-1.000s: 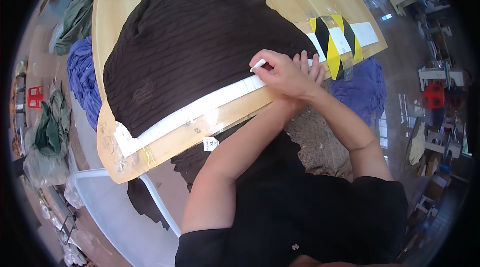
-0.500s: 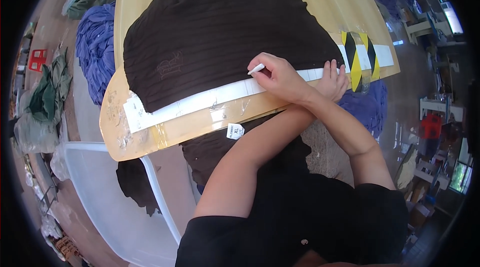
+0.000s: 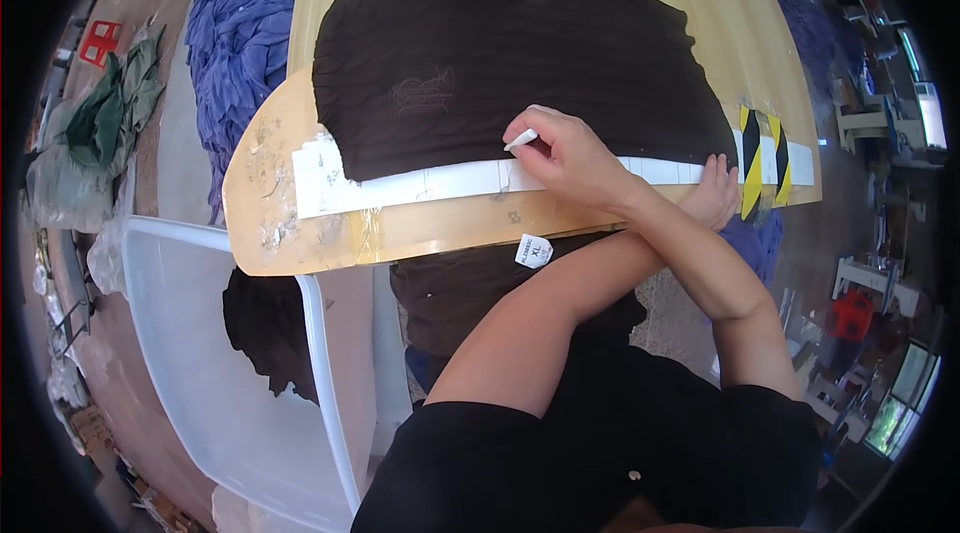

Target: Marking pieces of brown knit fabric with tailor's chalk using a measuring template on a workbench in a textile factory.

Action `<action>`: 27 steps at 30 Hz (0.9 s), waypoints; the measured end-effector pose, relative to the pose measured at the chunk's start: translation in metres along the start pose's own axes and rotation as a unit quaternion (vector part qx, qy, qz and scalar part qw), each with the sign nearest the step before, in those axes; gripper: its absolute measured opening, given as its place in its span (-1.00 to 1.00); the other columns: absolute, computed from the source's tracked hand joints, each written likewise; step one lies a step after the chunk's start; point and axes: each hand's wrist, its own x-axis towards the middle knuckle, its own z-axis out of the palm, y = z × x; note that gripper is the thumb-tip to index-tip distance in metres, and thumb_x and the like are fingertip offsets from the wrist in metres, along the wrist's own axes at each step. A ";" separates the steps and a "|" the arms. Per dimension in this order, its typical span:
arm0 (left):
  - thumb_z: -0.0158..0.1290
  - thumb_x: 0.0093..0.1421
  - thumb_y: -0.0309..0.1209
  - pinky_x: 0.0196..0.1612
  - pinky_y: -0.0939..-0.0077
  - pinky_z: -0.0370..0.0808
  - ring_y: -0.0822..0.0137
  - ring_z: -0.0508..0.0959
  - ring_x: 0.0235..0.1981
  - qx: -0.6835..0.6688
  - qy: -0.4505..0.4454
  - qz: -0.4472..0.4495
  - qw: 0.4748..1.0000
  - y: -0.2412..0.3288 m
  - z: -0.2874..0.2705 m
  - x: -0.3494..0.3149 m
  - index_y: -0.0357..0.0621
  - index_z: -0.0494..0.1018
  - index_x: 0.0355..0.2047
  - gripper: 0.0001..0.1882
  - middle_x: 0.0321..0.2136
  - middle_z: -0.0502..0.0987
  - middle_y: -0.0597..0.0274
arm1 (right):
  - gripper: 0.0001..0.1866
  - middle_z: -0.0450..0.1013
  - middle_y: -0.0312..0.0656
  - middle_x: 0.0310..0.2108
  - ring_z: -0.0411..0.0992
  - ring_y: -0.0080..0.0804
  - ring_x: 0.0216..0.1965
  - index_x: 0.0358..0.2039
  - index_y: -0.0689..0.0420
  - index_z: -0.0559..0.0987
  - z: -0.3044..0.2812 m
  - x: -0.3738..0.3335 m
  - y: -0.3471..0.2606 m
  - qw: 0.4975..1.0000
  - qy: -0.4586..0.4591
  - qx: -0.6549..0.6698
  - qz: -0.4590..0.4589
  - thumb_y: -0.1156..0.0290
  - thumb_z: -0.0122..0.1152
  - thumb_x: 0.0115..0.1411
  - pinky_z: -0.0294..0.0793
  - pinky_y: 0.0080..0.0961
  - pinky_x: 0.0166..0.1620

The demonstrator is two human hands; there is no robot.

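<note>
A dark brown leather hide (image 3: 520, 63) with ragged edges lies over a yellowish board (image 3: 270, 183), and light drawn lines mark its left part. Along its near edge runs a white strip (image 3: 380, 192) with thin ruled lines. My forearms cross, the right one over the left. My right hand (image 3: 565, 158) is closed around a white pen-like marking stick (image 3: 520, 139), its tip at the hide's near edge. Farther right, my left hand (image 3: 712, 195) rests with fingers stretched out on the hide's right corner and the strip.
Yellow-and-black tape (image 3: 752, 163) crosses the strip's right end. A white size label (image 3: 534, 251) sits below the board, by more dark hide (image 3: 450, 303). At lower left stands a white tub (image 3: 145, 303) holding a dark piece (image 3: 265, 338). Purple hides (image 3: 240, 53) are heaped at left.
The whole view has shifted and turned, so the board and hide appear farther right. My right hand with the marking stick stays by the hide's near edge; my left hand still presses the corner.
</note>
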 end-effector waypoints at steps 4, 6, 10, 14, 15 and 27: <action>-0.25 0.18 -0.24 0.03 -0.23 0.20 -0.36 0.33 -0.02 0.032 0.005 0.008 0.999 0.001 -0.004 -0.002 -0.29 0.37 -0.10 -0.58 -0.02 0.35 -0.19 | -0.85 0.42 -0.15 -0.59 0.39 -0.49 -0.61 -0.44 0.22 0.47 0.004 0.006 -0.011 0.996 0.034 -0.028 0.073 0.40 0.18 0.07 0.31 -0.58 -0.53; -0.25 0.18 -0.23 0.03 -0.24 0.20 -0.36 0.32 -0.02 0.031 0.012 0.011 0.999 0.003 -0.002 0.000 -0.30 0.38 -0.11 -0.57 -0.01 0.34 -0.19 | -0.84 0.39 -0.22 -0.68 0.35 -0.54 -0.66 -0.45 0.21 0.47 0.013 0.015 -0.019 0.997 0.050 0.048 0.018 0.39 0.20 0.08 0.30 -0.59 -0.55; -0.25 0.19 -0.23 0.03 -0.27 0.18 -0.36 0.31 -0.01 0.026 0.010 -0.004 1.000 -0.004 0.000 -0.006 -0.30 0.39 -0.11 -0.57 0.00 0.33 -0.19 | -0.90 0.42 -0.14 -0.48 0.39 -0.46 -0.52 -0.38 0.25 0.45 0.042 0.041 -0.032 0.992 -0.038 0.112 -0.052 0.50 0.09 0.09 0.36 -0.56 -0.43; -0.27 0.20 -0.23 0.03 -0.31 0.14 -0.38 0.30 0.00 0.021 -0.018 0.010 1.000 -0.004 0.001 0.000 -0.30 0.38 -0.07 -0.55 0.02 0.32 -0.20 | -0.89 0.38 -0.22 -0.46 0.33 -0.53 -0.50 -0.33 0.21 0.46 0.042 0.050 -0.024 0.993 -0.059 0.034 -0.093 0.56 0.06 0.09 0.30 -0.60 -0.44; -0.27 0.20 -0.23 0.03 -0.31 0.14 -0.37 0.30 0.00 0.032 -0.018 0.011 0.999 -0.006 -0.001 0.005 -0.29 0.38 -0.07 -0.56 0.02 0.31 -0.20 | -0.89 0.38 -0.22 -0.46 0.33 -0.53 -0.50 -0.33 0.21 0.46 0.039 0.053 -0.025 0.993 -0.057 0.031 -0.095 0.56 0.06 0.09 0.30 -0.60 -0.44; 0.23 -0.24 -0.10 0.06 0.12 0.21 0.07 0.28 0.08 -0.260 -0.193 0.002 0.946 -0.077 -0.086 0.032 -0.09 0.14 0.14 -0.09 0.09 0.21 -0.11 | -0.91 0.37 -0.37 -0.54 0.33 -0.73 -0.49 -0.29 0.18 0.46 -0.054 0.015 -0.088 0.939 0.165 0.290 -0.082 0.49 0.09 0.17 0.32 -0.74 -0.44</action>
